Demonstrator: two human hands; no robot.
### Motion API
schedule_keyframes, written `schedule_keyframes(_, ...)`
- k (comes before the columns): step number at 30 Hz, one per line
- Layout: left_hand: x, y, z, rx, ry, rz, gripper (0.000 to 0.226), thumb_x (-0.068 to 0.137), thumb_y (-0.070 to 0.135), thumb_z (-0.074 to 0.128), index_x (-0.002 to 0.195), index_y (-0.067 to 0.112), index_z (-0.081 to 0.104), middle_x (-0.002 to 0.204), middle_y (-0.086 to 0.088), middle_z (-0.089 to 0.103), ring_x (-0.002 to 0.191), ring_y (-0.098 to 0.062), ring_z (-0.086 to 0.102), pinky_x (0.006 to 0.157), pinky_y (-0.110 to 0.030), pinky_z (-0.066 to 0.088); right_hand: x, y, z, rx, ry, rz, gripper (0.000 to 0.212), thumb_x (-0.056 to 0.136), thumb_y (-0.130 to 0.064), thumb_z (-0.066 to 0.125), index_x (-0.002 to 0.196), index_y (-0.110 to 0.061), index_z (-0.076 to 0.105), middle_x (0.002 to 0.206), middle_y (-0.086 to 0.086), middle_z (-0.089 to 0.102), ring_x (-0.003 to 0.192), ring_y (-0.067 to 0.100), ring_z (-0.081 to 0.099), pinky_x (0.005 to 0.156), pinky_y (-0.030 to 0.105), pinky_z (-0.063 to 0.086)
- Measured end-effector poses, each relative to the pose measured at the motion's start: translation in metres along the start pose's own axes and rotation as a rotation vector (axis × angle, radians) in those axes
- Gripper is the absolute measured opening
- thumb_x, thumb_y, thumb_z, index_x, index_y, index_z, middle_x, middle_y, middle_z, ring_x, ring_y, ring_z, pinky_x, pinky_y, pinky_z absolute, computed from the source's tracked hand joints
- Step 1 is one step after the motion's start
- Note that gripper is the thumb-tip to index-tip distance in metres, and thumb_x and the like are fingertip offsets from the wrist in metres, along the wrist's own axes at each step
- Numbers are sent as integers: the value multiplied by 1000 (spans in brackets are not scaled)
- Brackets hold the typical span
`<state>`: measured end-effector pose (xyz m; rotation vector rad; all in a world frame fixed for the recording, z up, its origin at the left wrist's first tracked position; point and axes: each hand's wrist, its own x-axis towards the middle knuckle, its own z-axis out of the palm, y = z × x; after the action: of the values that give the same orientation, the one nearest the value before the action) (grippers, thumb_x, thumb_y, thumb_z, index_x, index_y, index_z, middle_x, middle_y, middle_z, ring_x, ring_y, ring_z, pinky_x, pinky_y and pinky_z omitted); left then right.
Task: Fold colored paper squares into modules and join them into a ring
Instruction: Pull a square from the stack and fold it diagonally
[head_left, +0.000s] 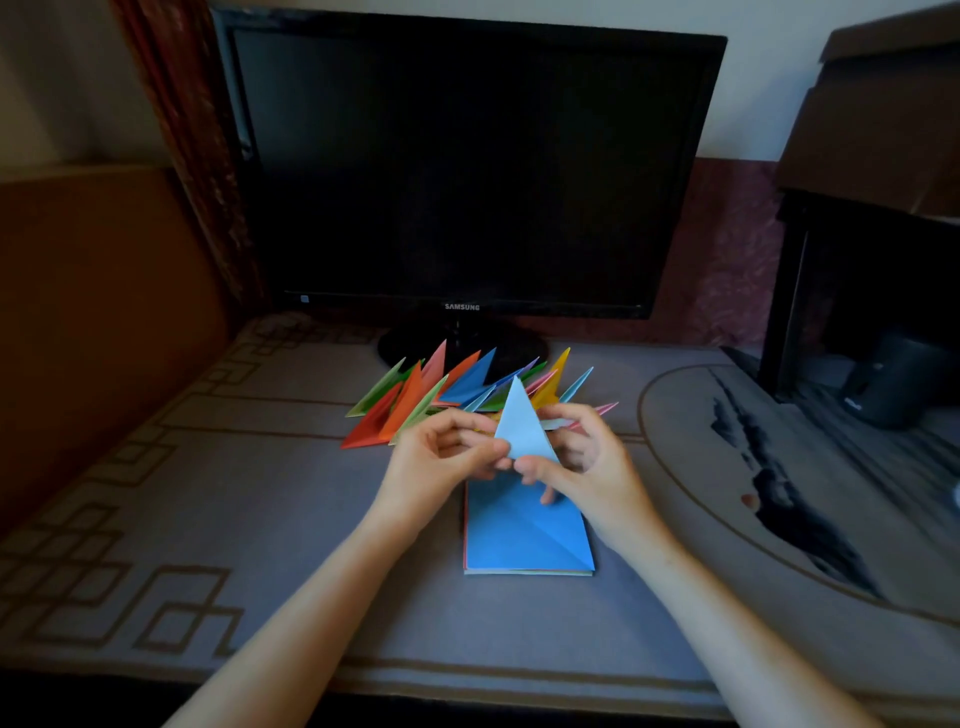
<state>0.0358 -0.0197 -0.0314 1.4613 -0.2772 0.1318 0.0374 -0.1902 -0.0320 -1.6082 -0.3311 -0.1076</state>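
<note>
My left hand (441, 462) and right hand (587, 467) pinch a light-blue folded paper triangle (522, 431); multicoloured folded paper modules (415, 405) lie toward the desk's (260, 519) far edge (apparently unjoined).

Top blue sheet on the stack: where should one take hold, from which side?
Probably a pinch grip on its near right corner, from the near side: the top blue sheet lies flat on the stack, near edge bare, far edge hidden behind the left hand and right hand, both holding the folded triangle.

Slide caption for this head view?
Left hand and right hand pinch a light blue folded paper triangle above a stack of coloured paper squares; folded multicoloured modules lie before a black monitor.
</note>
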Motion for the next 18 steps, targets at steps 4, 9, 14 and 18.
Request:
schedule_keyframes(4, 0, -2, 3, 79, -44, 12, 14, 76, 1, 72, 83, 10, 65, 67, -2, 70, 67, -12, 68, 62, -22, 56, 0, 1, 1, -15, -34, 7, 33, 76, -1, 72, 100, -16, 58, 74, 6, 72, 55, 17, 60, 48, 24, 47)
schedule_keyframes(9, 1, -2, 1, 95, -27, 22, 12, 77, 3, 71, 83, 12, 65, 69, -6, 70, 70, -15, 69, 63, -24, 56, 1, 0, 2, -8, -40, -8, 29, 79, 3, 67, 98, -17, 58, 71, 6, 71, 55, 18, 63, 51, 24, 51)
schedule_keyframes(14, 3, -2, -1, 96, 16, 19, 12, 77, 6, 72, 85, 12, 67, 68, -1, 70, 70, -14, 68, 63, -24, 56, -1, 0, 2, 21, -89, -31, 49, 83, 11, 58, 111, -28, 51, 75, 9, 72, 67, 28, 70, 62, 30, 57)
schedule_keyframes(18, 2, -1, -1, 74, 29, 20, 11, 79, 4, 70, 87, 10, 67, 67, 1, 69, 67, -12, 67, 62, -21, 55, -2, 1, 2, 21, -135, -19, 64, 86, 13, 54, 128, -33, 40, 83, 6, 73, 75, 28, 71, 70, 31, 57)
